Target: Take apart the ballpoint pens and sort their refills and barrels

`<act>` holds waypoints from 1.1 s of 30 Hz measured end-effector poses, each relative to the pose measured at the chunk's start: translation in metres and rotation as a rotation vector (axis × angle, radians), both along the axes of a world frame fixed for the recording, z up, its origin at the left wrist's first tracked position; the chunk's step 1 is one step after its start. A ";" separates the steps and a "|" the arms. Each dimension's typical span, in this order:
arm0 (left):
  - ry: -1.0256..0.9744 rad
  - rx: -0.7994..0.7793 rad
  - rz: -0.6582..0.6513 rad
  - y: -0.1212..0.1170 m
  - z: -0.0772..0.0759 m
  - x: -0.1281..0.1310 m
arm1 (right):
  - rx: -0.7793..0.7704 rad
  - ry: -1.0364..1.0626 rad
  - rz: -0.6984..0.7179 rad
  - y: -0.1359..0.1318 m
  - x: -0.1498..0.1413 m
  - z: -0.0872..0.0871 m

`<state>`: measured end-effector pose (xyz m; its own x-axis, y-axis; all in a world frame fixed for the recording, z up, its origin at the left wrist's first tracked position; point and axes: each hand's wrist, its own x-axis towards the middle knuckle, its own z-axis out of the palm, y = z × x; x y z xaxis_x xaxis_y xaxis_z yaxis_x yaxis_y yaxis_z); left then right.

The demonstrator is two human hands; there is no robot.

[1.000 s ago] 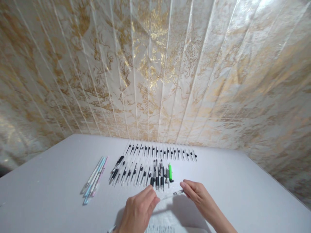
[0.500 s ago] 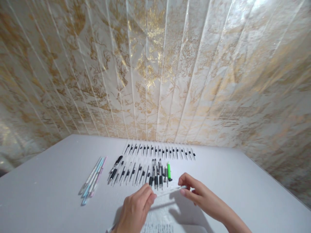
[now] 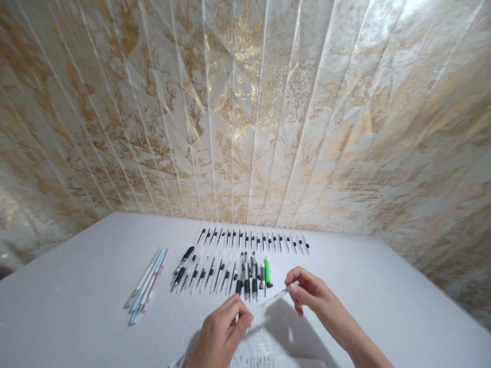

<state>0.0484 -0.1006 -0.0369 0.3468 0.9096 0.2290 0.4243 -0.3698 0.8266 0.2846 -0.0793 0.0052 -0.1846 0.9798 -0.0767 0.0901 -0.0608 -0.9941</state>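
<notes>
A slim, pale, see-through pen spans the gap between my two hands, slanting up to the right above the table. Its left end is gripped by my left hand, thumb pressed against curled fingers. My right hand pinches the other end between thumb and fingertips, where a small dark spot shows. A bit of light blue peeks out by those fingers. Below lies a sheet of paper with dark handwriting or print near the bottom edge, partly under the left hand.
Several clear pens with black parts lie in a row beyond my hands, with a bright green pen at its right end. Farther back runs another row of thin clear pens. Pastel pens are bunched at left. A gold-patterned curtain hangs behind the table.
My right hand has risen slightly, tilting the pen more steeply. The light blue part seen at its right end is now mostly hidden by the fingers. My left hand has shifted slightly right.
</notes>
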 end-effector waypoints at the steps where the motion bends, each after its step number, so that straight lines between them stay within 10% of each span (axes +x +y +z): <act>1: 0.004 0.009 0.001 -0.001 0.000 0.000 | -0.023 -0.016 0.000 0.000 -0.001 -0.003; 12: -0.001 0.036 -0.011 -0.002 -0.001 0.001 | -0.096 0.218 -0.100 -0.004 0.000 0.006; 19: -0.071 0.037 0.017 -0.002 0.004 0.001 | 0.271 0.624 -0.713 0.010 0.042 0.020; 25: -0.113 0.052 0.050 -0.009 -0.002 0.011 | -0.155 0.334 -0.287 -0.006 0.001 0.005; 33: -0.014 -0.028 -0.054 -0.013 -0.019 0.018 | -0.185 0.390 -0.138 -0.009 -0.034 -0.005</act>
